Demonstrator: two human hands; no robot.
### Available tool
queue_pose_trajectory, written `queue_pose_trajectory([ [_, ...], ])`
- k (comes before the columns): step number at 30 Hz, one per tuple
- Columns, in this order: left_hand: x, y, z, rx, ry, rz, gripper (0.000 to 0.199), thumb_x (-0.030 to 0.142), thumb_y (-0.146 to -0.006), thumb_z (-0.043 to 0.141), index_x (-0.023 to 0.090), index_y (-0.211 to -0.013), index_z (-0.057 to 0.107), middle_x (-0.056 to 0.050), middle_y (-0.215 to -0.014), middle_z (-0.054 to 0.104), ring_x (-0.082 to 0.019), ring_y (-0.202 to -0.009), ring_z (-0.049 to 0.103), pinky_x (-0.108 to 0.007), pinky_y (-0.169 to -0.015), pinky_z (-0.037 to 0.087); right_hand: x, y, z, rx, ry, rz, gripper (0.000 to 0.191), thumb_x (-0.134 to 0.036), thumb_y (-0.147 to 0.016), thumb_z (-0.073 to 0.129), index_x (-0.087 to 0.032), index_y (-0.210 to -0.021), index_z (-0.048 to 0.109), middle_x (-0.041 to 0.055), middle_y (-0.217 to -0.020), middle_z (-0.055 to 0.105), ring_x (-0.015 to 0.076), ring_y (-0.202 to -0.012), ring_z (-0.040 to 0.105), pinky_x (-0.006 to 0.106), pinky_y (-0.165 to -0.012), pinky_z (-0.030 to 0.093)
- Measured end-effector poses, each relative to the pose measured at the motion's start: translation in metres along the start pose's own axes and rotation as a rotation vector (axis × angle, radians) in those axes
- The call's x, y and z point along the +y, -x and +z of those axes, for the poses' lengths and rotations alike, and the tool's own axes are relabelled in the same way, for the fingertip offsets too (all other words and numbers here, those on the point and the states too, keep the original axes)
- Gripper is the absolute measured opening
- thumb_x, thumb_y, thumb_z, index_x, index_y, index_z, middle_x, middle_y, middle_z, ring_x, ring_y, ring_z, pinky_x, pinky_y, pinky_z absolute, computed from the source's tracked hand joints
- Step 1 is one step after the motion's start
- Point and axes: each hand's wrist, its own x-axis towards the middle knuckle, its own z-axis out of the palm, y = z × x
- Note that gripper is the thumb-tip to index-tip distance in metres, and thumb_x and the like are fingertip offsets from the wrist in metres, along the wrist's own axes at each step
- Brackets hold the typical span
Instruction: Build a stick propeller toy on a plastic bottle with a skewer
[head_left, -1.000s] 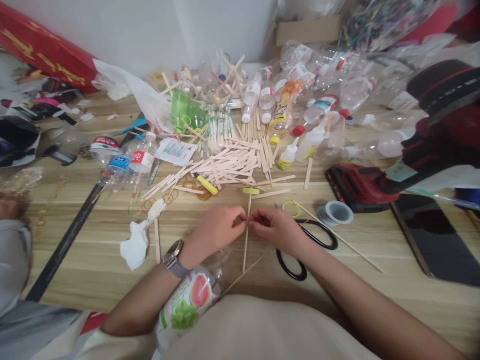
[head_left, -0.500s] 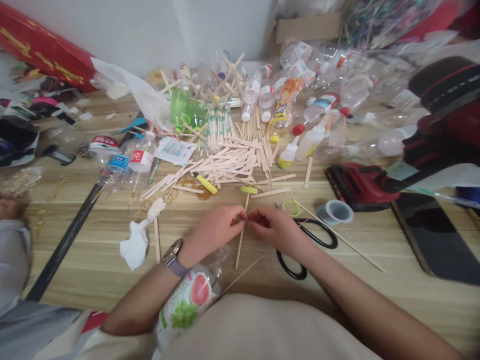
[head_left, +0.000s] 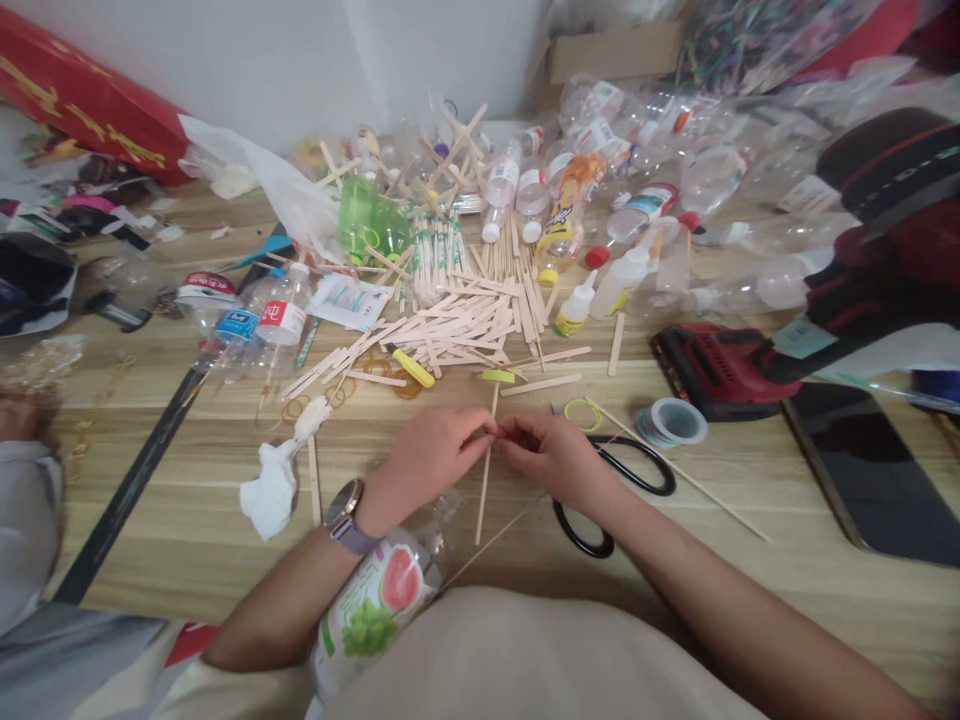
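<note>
A thin wooden stick (head_left: 484, 500) stands out from between my fingertips, with a yellow-green bottle cap (head_left: 497, 377) at its far end. My left hand (head_left: 439, 450) is closed in a pinch on the stick's middle. Against it, my right hand (head_left: 551, 455) pinches at the same spot, its fingertips touching those of the left; anything small between them is hidden. Under my left forearm leans a clear plastic bottle (head_left: 375, 600) with a fruit label. Black-handled scissors (head_left: 637, 468) lie beside and partly beneath my right wrist.
Ahead is a pile of flat craft sticks (head_left: 465, 325) with a yellow-handled tool (head_left: 412, 367). Glue bottles (head_left: 576, 305) and many plastic bottles stand behind. To the right are a tape roll (head_left: 675, 422), a red-black power tool (head_left: 720, 370) and a phone (head_left: 874, 470). Crumpled tissue (head_left: 268, 490) lies left.
The stick's near end has shifted slightly right and toward me. Both hands stay pinched together at nearly the same place, with small finger movements.
</note>
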Motion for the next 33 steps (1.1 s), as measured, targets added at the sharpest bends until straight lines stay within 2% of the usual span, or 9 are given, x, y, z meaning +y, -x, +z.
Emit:
queue_pose_trajectory([
  [4,-0.0001,-0.0008,-0.0003,-0.017,0.013,-0.099,0.012,0.022,-0.086,0.056,0.019,-0.085,0.068,-0.001,-0.073,0.067,-0.016,-0.066,0.058,-0.026,-0.059,0.035,0.0001,0.0001,0.0015,0.041,0.044,-0.021,0.009,-0.019,-0.077,0.055,-0.018,-0.071,0.062,-0.0029,-0.057,0.055,0.0109,-0.053,0.044,0.024,-0.051,0.032],
  [8,-0.0029,-0.0021,0.0003,-0.071,0.151,-0.171,0.011,0.026,-0.081,0.058,0.018,-0.078,0.066,0.004,-0.06,0.059,-0.012,-0.054,0.049,-0.025,-0.053,0.032,0.0002,0.0005,0.0022,0.058,0.074,-0.036,0.008,-0.017,-0.075,0.056,-0.019,-0.069,0.061,-0.0032,-0.057,0.054,0.0111,-0.053,0.044,0.024,-0.052,0.033],
  [18,-0.0053,-0.0046,0.0006,-0.104,0.297,-0.219,0.009,0.022,-0.078,0.057,0.017,-0.074,0.063,0.005,-0.058,0.053,-0.011,-0.054,0.046,-0.023,-0.052,0.032,0.0004,0.0016,0.0029,0.042,0.089,-0.042,0.008,-0.015,-0.075,0.055,-0.02,-0.068,0.059,-0.0032,-0.057,0.054,0.0117,-0.053,0.046,0.024,-0.052,0.033],
  [26,-0.0066,-0.004,0.0013,-0.059,0.278,-0.164,0.012,0.026,-0.082,0.058,0.018,-0.077,0.065,0.006,-0.056,0.049,-0.011,-0.053,0.042,-0.024,-0.053,0.029,0.0031,0.004,0.0039,0.046,0.072,-0.034,0.007,-0.019,-0.078,0.057,-0.019,-0.083,0.062,-0.0016,-0.064,0.06,0.012,-0.054,0.049,0.024,-0.052,0.036],
  [33,-0.0016,-0.0009,-0.0003,-0.039,0.237,-0.1,0.011,0.024,-0.084,0.059,0.02,-0.079,0.068,0.007,-0.055,0.049,-0.01,-0.053,0.042,-0.024,-0.055,0.03,0.0008,0.0041,0.0049,0.044,0.056,-0.045,0.008,-0.02,-0.078,0.056,-0.019,-0.071,0.061,-0.0024,-0.06,0.056,0.0116,-0.055,0.046,0.024,-0.052,0.032],
])
